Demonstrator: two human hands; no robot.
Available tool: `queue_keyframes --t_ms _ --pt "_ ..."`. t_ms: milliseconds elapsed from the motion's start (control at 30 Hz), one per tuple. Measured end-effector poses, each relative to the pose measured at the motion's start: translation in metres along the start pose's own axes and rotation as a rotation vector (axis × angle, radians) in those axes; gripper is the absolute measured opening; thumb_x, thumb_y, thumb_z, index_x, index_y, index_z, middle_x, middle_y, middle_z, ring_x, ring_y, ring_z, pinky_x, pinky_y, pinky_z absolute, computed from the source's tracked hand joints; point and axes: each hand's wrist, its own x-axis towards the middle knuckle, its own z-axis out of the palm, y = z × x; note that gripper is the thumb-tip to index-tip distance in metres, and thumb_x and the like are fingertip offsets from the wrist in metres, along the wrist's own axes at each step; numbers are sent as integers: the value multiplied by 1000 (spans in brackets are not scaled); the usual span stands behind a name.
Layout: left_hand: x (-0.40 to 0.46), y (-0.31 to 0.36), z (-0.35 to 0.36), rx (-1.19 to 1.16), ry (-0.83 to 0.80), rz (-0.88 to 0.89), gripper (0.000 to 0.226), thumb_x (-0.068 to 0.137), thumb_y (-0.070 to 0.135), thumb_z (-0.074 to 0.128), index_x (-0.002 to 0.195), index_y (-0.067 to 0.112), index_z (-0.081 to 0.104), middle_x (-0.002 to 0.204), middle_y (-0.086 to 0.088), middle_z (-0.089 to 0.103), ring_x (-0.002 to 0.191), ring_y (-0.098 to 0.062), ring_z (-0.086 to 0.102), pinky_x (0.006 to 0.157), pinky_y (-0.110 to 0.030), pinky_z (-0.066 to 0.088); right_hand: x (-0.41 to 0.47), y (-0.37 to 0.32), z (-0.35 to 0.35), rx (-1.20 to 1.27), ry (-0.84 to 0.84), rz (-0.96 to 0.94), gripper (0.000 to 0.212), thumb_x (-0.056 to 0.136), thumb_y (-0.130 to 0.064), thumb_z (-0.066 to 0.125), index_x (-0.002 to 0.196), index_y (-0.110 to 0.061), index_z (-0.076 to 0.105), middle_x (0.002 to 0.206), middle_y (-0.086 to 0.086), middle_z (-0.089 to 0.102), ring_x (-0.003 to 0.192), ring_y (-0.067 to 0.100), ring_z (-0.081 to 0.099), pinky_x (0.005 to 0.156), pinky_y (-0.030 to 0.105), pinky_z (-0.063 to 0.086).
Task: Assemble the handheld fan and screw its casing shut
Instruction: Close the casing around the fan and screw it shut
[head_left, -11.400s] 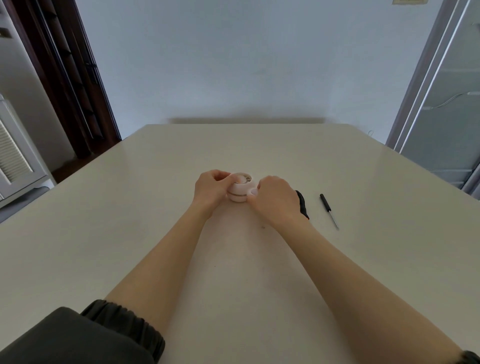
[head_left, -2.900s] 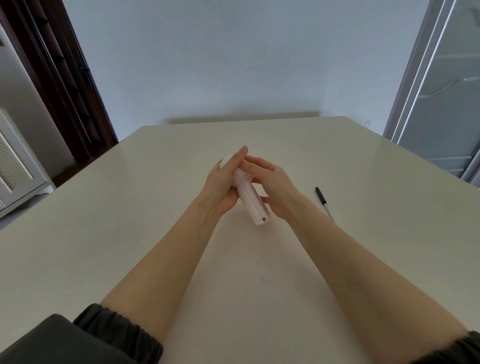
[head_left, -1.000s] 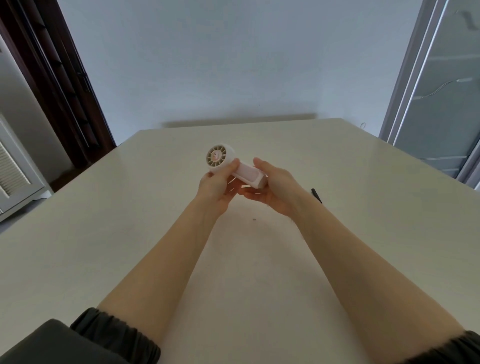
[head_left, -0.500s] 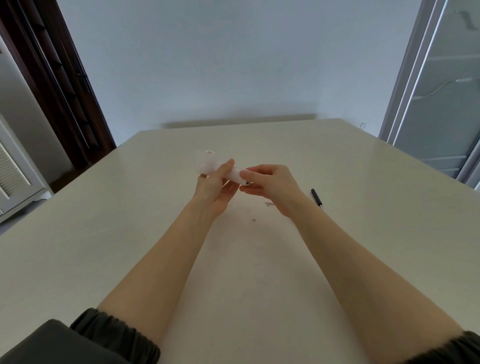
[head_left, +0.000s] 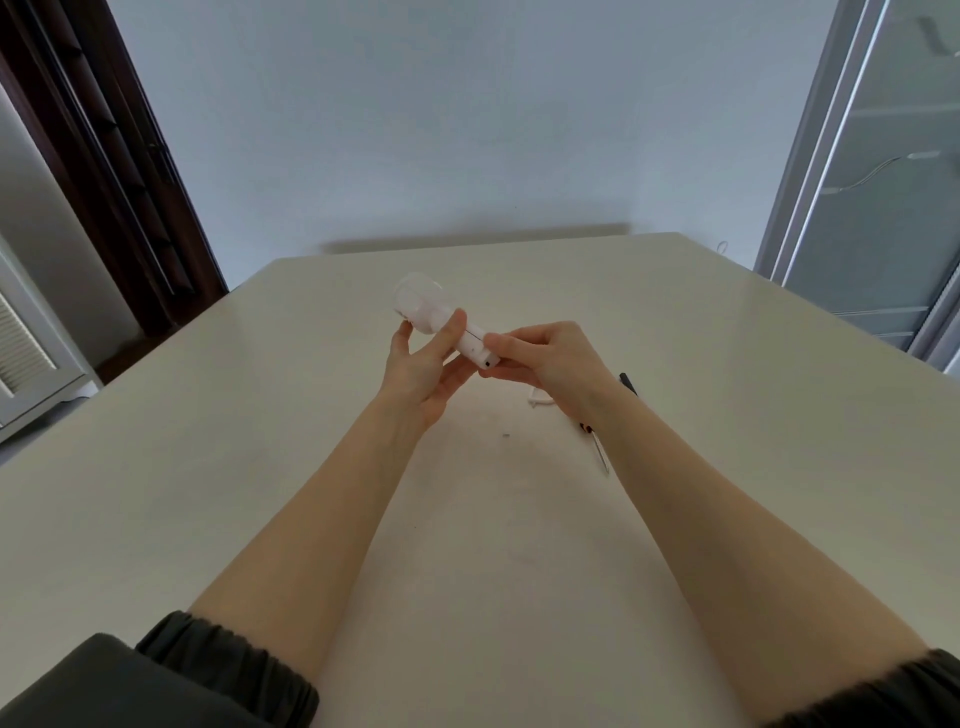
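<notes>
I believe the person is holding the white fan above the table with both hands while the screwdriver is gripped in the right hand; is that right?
Not quite. In the head view both hands, left hand and right hand, do hold the white fan above the table, but the screwdriver lies on the table, partly hidden behind the right wrist, not gripped in the right hand.

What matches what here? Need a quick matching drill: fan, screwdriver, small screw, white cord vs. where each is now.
Things:
1. handheld fan
2. screwdriver
3. small screw
4. white cord

Places:
A. lies alone on the table, between the forearms
B. held above the table by the left hand and right hand
C. on the table, partly hidden under the right forearm
D. on the table just below the right hand

Pairs: 1-B, 2-C, 3-A, 4-D
</notes>
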Motion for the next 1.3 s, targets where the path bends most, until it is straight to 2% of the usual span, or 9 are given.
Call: queue_keyframes --t_ms 333,467,500,567,667,767,1033,1200,1300 --pt "2 1 -1 1 14 -6 82 81 12 73 147 18 24 123 -19 60 78 -25 73 69 -37 60 -1 -1 -1 -13 -31 9 24 88 -16 66 96 6 70 94 18 72 83 23 72 70 16 56" --pt "5 -2 -1 -50 82 22 79 78 6 74 143 12 30 125 -19 57 69 -22 73 67 -41 61 4 0 -9 -16 130 32 34 89 -33 64 98 0 69 88 17 72 76 23 72 69 24 57" --pt "6 -1 -1 -63 97 33 78 78 6 74 143 11 31 126 -19 57 66 -21 73 66 -40 61 5 3 -12 -141 194 5 31 89 -32 63 96 -2 69 86 13 71 73 19 70 69 24 55" --pt "7 -1 -3 -74 100 50 75 79 6 74 142 9 34 127 -18 56 64 -17 73 63 -37 61 6 8 -20 -583 249 -56 18 87 -20 63 97 -7 70 89 4 69 76 11 65 71 20 48" --pt "9 -1 -3 -73 109 54 73 79 8 74 141 8 35 127 -16 57 63 -16 72 58 -34 59 4 13 -24 -1016 111 23 29 81 -11 64 110 -11 67 112 3 66 103 18 61 87 25 45" --pt "11 -3 -5 -69 128 57 73 78 9 75 140 6 37 127 -17 57 64 -15 73 57 -33 59 0 12 -23 -1184 60 35 28 83 -12 60 111 -11 65 116 1 63 109 20 56 95 29 40" --pt "15 -6 -9 -94 156 48 74 77 10 77 139 4 38 128 -17 56 64 -14 72 55 -32 58 -2 15 -18 -1430 108 -99 16 88 -17 56 96 -5 63 99 8 66 95 27 60 81 29 42" --pt "15 -8 -9 -115 162 14 73 76 10 78 137 3 40 126 -16 57 91 -21 68 57 -33 58 4 23 -17 -1421 185 -120 9 85 -15 56 81 -6 56 92 11 66 89 29 61 77 31 43" --pt "16 -10 -10 -129 173 18 73 75 10 78 137 3 40 127 -17 57 91 -22 68 56 -33 57 7 23 -18 -1108 314 -154 11 81 -15 61 82 -5 66 87 7 68 81 24 63 71 30 48"
